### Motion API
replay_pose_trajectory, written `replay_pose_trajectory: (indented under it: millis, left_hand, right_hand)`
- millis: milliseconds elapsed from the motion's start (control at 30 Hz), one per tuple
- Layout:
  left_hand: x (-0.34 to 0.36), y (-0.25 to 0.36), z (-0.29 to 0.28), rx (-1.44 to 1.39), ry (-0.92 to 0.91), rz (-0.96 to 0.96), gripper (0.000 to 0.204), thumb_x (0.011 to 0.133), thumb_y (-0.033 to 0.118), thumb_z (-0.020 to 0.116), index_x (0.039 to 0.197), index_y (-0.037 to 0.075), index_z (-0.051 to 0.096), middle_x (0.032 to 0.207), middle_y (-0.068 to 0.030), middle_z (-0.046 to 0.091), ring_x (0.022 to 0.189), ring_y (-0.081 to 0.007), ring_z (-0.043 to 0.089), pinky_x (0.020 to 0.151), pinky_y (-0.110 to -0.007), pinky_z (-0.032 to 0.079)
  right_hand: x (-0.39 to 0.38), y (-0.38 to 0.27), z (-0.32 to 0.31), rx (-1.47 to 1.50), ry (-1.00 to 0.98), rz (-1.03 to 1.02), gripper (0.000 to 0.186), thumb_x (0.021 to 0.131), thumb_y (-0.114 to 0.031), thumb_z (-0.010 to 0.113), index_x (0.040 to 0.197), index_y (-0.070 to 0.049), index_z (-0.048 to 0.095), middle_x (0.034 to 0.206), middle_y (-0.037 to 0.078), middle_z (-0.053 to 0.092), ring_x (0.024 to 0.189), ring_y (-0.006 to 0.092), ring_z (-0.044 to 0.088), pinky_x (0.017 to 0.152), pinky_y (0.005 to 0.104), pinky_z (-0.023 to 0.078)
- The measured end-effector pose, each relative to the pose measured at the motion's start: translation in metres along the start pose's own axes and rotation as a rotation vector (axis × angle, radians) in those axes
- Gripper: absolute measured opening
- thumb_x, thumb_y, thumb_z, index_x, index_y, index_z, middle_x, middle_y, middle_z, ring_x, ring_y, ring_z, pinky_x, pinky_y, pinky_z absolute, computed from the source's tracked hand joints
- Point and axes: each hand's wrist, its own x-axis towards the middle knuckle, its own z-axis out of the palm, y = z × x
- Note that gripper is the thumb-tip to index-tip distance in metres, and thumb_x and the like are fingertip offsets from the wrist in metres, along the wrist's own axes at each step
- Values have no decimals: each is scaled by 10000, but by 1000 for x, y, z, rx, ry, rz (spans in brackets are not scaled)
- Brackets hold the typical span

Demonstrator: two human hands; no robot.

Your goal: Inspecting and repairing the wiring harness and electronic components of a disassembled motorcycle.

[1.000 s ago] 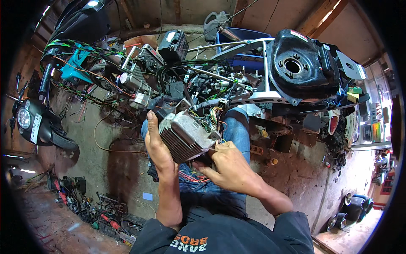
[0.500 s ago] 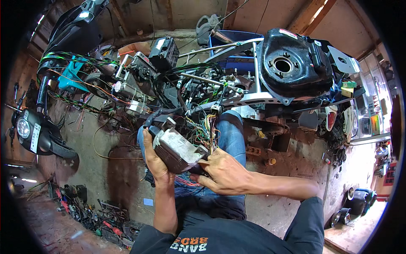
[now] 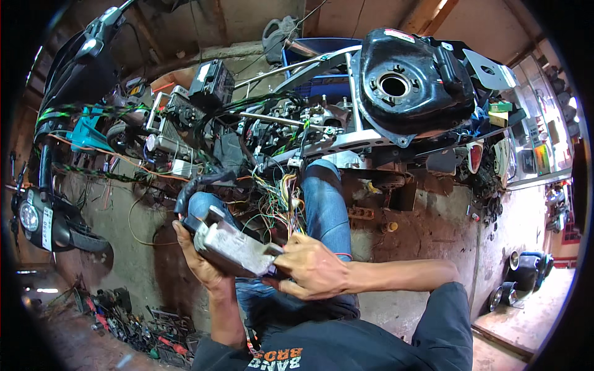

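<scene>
A grey metal box (image 3: 238, 247) with mounting lugs, finned on its side like an electronic control unit, is held tilted above my lap. My left hand (image 3: 207, 272) wraps round its left end and underside, thumb on the near left edge. At the other end, the fingers of my right hand (image 3: 312, 269) are curled closed against the box; what they pinch there is hidden. A thick black sheathed cable (image 3: 193, 185) runs to the box's left end. Just beyond, a bundle of loose coloured wires (image 3: 281, 198) hangs between my knees.
Ahead stands a stripped motorcycle frame (image 3: 328, 145) carrying a black fuel tank (image 3: 417, 86), a battery (image 3: 211, 83) and a radiator (image 3: 179, 120). A headlight assembly (image 3: 46, 219) is at left. Tools (image 3: 148, 328) lie on the floor at lower left.
My view has shifted to the right. Both hands have brought the box lower, closer to my body, and tilted it so fewer fins show. Both keep their places on it.
</scene>
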Motion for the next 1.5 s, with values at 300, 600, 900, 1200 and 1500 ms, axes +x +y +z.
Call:
replay_pose_trajectory:
  millis: [300,600,900,1200,1500]
  left_hand:
    - [7,16,28,-21,23,-92,489,1019,569,534,1187,123,642,1019,-44,712,873,-161,694,796,-337,572]
    - [18,5,15,51,-104,-106,467,1017,543,551,1119,103,670,889,-39,714,724,-148,697,639,-314,582]
    - [31,-5,13,1,-27,-155,449,1043,498,529,1148,90,684,936,-43,746,742,-129,719,670,-279,595]
    - [34,-10,14,-56,-33,-120,497,1013,562,544,1108,91,670,864,-42,706,721,-169,698,664,-344,597]
    - [44,-11,-5,221,-129,-176,499,1034,553,510,1045,85,682,824,-36,698,655,-146,673,589,-306,554]
  right_hand:
    - [13,-15,28,-16,308,165,338,802,-233,823,956,38,694,725,116,611,655,277,567,669,403,451]
    - [12,-3,-4,-69,-37,5,299,835,-251,773,881,33,690,672,116,621,605,267,584,694,407,454]
    - [5,-11,37,-24,296,223,223,822,-176,794,841,23,695,692,133,619,640,309,585,660,429,458]
    - [16,2,4,-79,64,122,272,852,-223,768,787,28,685,641,138,608,592,317,600,641,430,470]
    - [8,4,25,-122,86,183,305,869,-240,747,744,28,671,661,157,644,612,329,617,663,438,482]
